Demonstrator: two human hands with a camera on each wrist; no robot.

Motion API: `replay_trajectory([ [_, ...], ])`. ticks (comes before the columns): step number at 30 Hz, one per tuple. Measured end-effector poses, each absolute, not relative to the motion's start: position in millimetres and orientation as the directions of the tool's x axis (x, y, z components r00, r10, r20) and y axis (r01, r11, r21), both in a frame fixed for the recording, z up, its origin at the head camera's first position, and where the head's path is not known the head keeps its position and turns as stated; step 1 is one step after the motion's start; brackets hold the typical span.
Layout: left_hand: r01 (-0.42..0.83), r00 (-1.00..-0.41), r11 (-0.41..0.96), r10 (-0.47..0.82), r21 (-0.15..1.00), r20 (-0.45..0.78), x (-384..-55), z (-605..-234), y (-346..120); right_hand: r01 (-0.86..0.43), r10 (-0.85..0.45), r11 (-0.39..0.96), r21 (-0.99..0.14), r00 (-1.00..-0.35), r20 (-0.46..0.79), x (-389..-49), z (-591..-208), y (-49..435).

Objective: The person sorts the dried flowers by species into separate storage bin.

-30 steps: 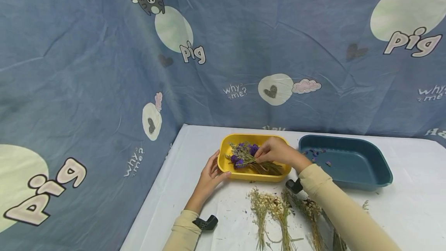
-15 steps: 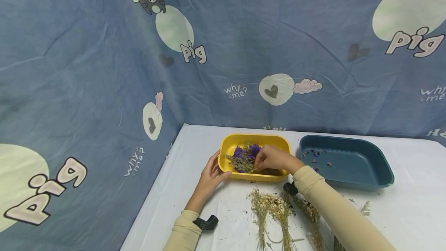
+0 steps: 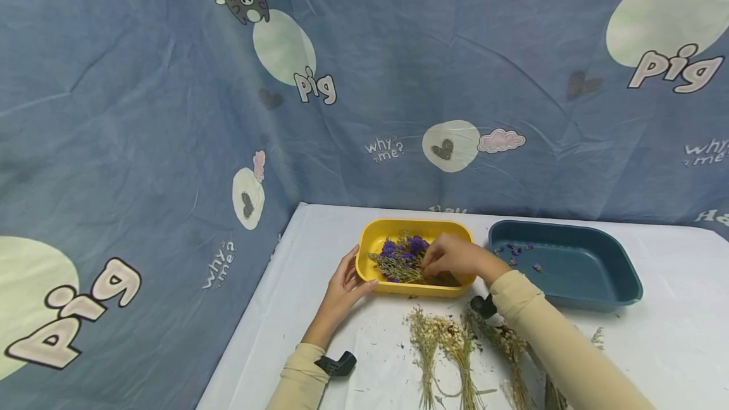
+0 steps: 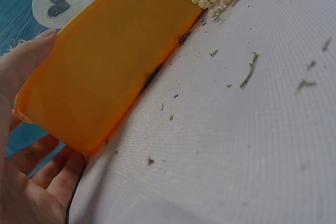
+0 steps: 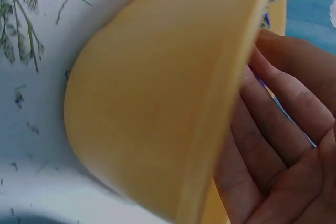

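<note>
My left hand (image 3: 343, 283) holds the yellow tub (image 3: 414, 223) at its left end, thumb on the near rim and fingers round the far side. In the left wrist view the left hand (image 4: 31, 182) has its fingertips (image 4: 71, 174) low against the tub's wall. Bunches of dried purple and grey-green flowers (image 3: 398, 255) lie inside, heads to the left. My right hand (image 3: 452, 255) reaches in over the right rim, bent fingers at the stems. In the right wrist view the tub's wall (image 5: 152, 98) hides the right hand's fingertips; I cannot tell whether they pinch the stems.
A dark teal tub (image 3: 575, 264) with several loose purple petals stands to the right. Bunches of dried pale flowers (image 3: 450, 334) lie on the white table (image 3: 364, 334) in front, partly under my right forearm. Plant crumbs are scattered about. A printed blue cloth (image 3: 370, 81) hangs behind and at left.
My right hand has lowered a grey-green bunch onto the purple flowers in the tub, then shifted slightly right along the stems. The left hand has stayed on the tub.
</note>
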State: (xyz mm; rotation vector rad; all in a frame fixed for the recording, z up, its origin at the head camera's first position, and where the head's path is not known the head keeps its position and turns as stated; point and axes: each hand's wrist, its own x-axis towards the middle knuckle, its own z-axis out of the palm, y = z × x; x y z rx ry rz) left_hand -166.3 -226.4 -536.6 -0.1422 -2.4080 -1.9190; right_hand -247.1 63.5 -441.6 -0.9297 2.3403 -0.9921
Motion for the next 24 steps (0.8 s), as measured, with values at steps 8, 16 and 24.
replay_trajectory([
  [8, 0.120, -0.993, 0.228, 0.042, 0.966, 0.113, -166.6, -537.3, -226.7, -0.403, -0.657, 0.542, -0.737, -0.750, -0.073, -242.1, -429.2, 81.2],
  [16, 0.103, -0.995, 0.215, 0.032, 0.971, 0.099, -164.8, -535.2, -226.1, -0.315, -0.572, 0.539, -0.781, -0.818, -0.064, -229.0, -415.1, 102.9],
  [24, 0.100, -0.995, 0.212, 0.034, 0.972, 0.095, -164.9, -534.4, -225.6, -0.268, -0.502, 0.524, -0.808, -0.864, -0.039, -210.7, -403.1, 120.7],
])
